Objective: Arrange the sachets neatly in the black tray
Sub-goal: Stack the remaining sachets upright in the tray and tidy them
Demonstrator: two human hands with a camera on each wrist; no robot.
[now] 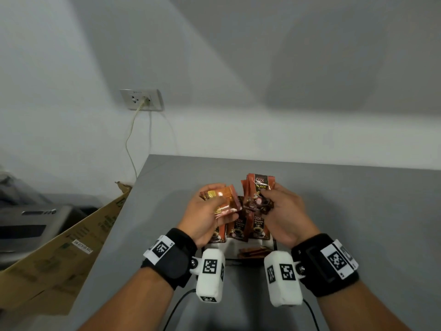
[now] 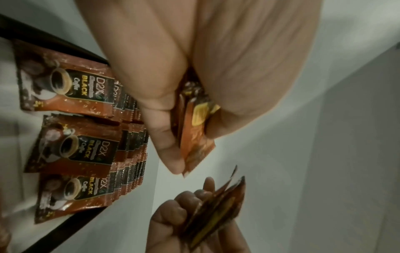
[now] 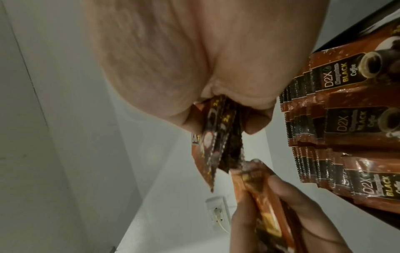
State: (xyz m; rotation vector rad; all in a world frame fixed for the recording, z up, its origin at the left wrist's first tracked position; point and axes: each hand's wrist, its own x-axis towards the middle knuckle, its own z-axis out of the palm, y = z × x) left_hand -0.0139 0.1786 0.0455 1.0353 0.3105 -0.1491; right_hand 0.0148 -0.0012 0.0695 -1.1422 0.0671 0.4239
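Holding sachets in both hands here — our left hand (image 1: 208, 215) pinches an orange bundle (image 1: 223, 200), our right hand (image 1: 284, 212) pinches a brown bundle (image 1: 259, 191). At 6 o'clock below them, the black tray (image 2: 65, 45) holds three rows of sachets (image 2: 84, 150).

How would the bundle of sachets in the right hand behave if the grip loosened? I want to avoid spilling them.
The sachets are thin, glossy foil packets, so they would probably slide apart. They already fan out unevenly in the right hand, suggesting a loose, floppy bundle. They look light, so falling ones would likely scatter rather than drop together.
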